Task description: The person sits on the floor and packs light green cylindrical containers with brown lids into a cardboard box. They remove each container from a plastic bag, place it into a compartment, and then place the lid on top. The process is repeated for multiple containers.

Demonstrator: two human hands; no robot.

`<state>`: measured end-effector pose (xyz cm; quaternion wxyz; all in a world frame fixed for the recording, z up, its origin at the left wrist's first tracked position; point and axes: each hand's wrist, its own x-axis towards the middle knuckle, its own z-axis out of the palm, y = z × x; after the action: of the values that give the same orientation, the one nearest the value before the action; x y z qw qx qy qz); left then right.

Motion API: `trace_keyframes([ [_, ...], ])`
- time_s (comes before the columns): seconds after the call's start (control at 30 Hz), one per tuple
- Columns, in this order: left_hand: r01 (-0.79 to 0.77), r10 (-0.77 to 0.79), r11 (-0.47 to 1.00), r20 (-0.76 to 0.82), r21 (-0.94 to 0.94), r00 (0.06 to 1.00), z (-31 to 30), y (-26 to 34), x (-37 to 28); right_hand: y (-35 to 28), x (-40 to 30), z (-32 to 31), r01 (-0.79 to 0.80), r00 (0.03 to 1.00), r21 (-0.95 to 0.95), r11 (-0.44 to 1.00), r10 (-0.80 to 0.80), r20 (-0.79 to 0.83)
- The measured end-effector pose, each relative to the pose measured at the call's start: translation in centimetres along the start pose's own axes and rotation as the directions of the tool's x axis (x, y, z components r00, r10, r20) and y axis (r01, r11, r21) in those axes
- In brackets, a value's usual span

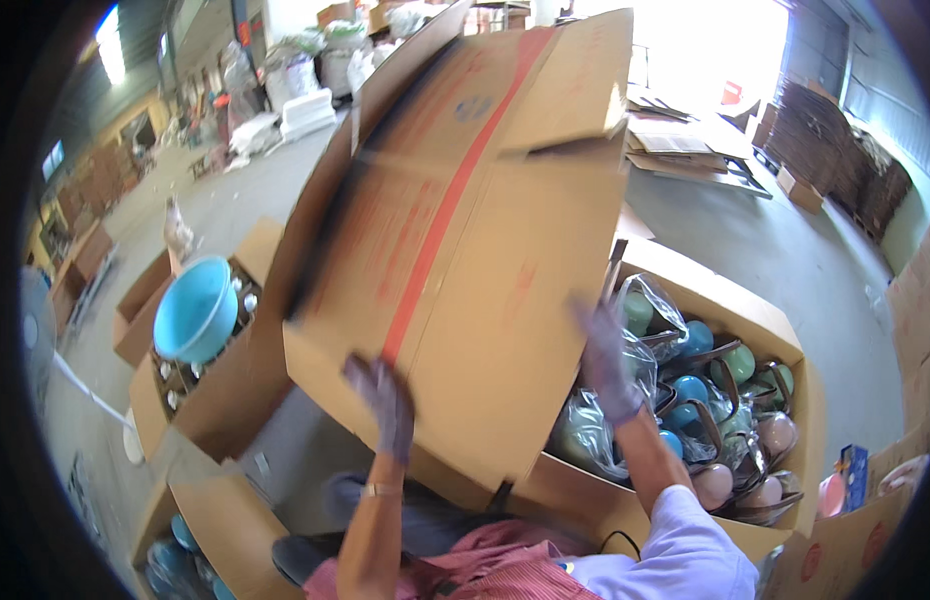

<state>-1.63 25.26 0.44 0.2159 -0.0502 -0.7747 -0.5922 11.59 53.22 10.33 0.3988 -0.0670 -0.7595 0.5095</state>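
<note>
A large cardboard box point(465, 262) with a red stripe and printed marks is tilted in front of me, blurred by motion. My left hand point(386, 405), in a grey-purple glove, lies against its lower face with the fingers spread. My right hand point(609, 364), gloved alike and blurred, is at the box's right edge; whether it grips the edge cannot be told. Just right of that hand, an open carton point(806, 442) holds several rounded blue, green and pink items with dark curved strips, some in clear plastic bags.
At left, a light blue plastic basin point(194, 311) rests on an open carton point(217, 405). Another open carton point(224, 525) with blue items stands at lower left. Flattened cardboard point(678, 142) lies behind at right; stacked cardboard point(832, 150) stands farther right. White sacks point(292, 79) are at the back.
</note>
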Motion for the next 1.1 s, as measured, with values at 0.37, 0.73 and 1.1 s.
trace_keyframes([
  [0.37,-0.150,0.453,0.849,0.553,-0.506,0.699,-7.0,15.0,0.8,-4.7,-8.0,8.9,-0.504,0.847,0.517,0.692,0.281,0.451],
  [0.73,0.408,-0.303,0.252,-0.329,0.878,0.894,-51.4,-8.8,-16.6,13.7,-47.4,29.9,-0.055,-0.058,-0.365,0.929,0.362,0.930],
  [1.1,0.561,-0.603,0.128,-0.385,0.818,0.699,-50.4,-6.8,-14.9,14.8,-44.0,28.0,0.042,-0.495,-0.834,0.550,0.737,0.461],
])
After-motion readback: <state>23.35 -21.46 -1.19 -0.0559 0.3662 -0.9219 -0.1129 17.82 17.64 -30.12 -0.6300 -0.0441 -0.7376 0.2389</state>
